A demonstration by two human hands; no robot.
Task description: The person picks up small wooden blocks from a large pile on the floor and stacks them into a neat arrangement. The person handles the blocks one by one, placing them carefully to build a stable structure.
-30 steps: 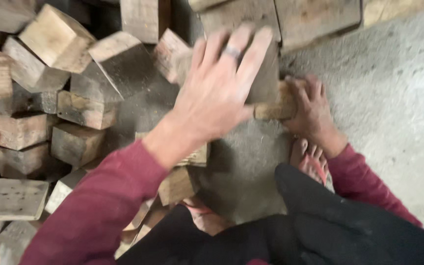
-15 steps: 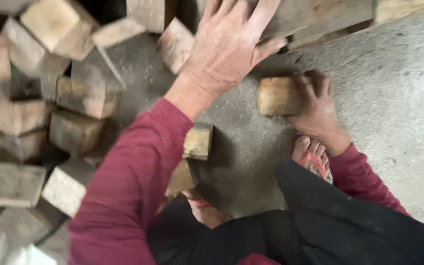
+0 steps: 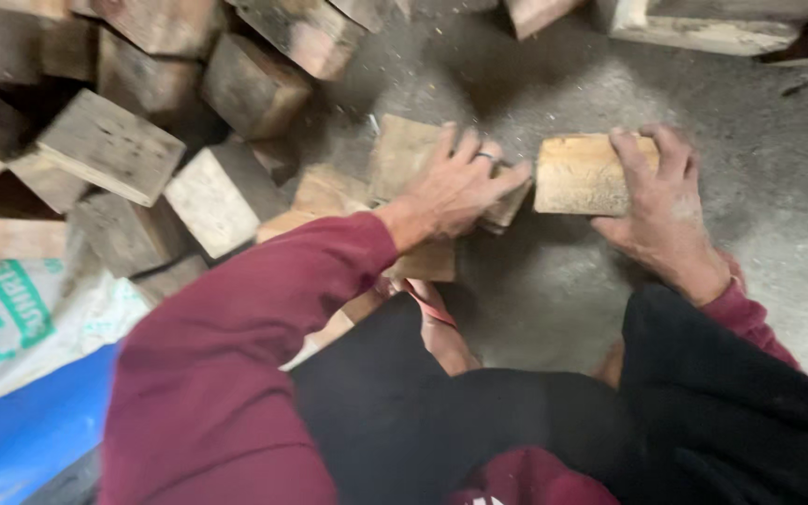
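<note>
Head view: the right hand (image 3: 661, 210) grips a pale wood block (image 3: 580, 174) right of centre frame, fingers curled over its top. The left hand (image 3: 455, 187) lies spread on a flat block (image 3: 402, 154) just left, beside the block pile (image 3: 142, 159) at upper left.

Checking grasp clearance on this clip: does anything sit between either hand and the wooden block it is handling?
Nothing visible does. The right hand already grips the pale wooden block directly, fingers draped over its top edge. The left hand lies flat on a tilted block at the pile's edge, in direct contact. Only bare concrete floor lies between the hands.
</note>
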